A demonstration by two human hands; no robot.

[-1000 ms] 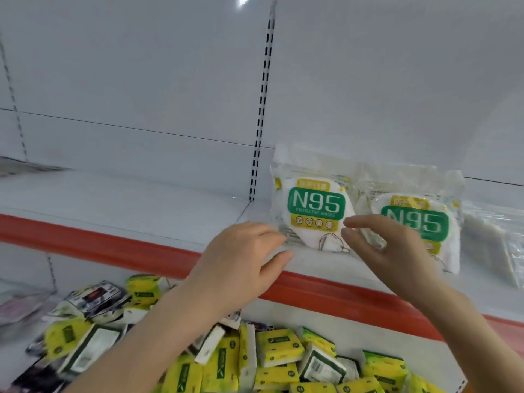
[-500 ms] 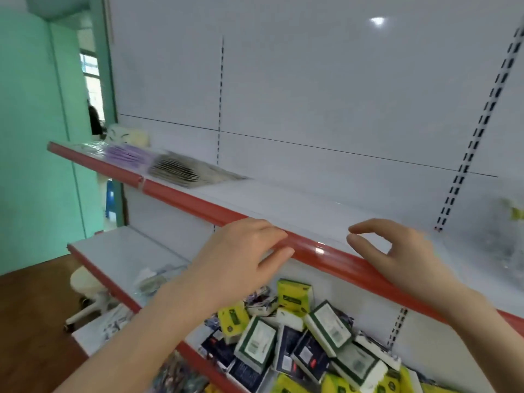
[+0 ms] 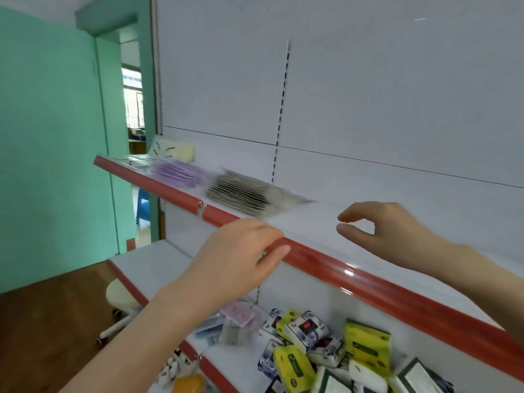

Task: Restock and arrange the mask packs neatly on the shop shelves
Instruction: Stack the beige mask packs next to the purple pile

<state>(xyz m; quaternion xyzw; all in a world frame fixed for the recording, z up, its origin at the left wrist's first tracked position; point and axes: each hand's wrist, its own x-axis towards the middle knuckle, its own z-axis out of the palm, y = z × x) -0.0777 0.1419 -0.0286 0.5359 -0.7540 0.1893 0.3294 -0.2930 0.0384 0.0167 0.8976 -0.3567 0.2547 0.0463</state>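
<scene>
On the white shelf with a red front edge (image 3: 354, 272) lie a dark mask pack (image 3: 249, 195), a purple mask pack (image 3: 180, 173) and a pale pack (image 3: 173, 148) at the far left end. My left hand (image 3: 241, 259) hovers at the red edge with relaxed fingers, holding nothing. My right hand (image 3: 382, 225) floats above the bare shelf board, fingers loosely curved and empty. Neither hand touches a pack. The N95 packs are out of view.
The lower shelf (image 3: 158, 268) carries a heap of small yellow, white and blue packets (image 3: 326, 344). A white stool (image 3: 119, 296) stands on the wooden floor at the left. A green wall and doorway (image 3: 133, 109) lie beyond the shelf's end.
The view has swung left along the shelf, away from the N95 packs. Both hands moved left with it, still empty, and the dark and purple packs came closer.
</scene>
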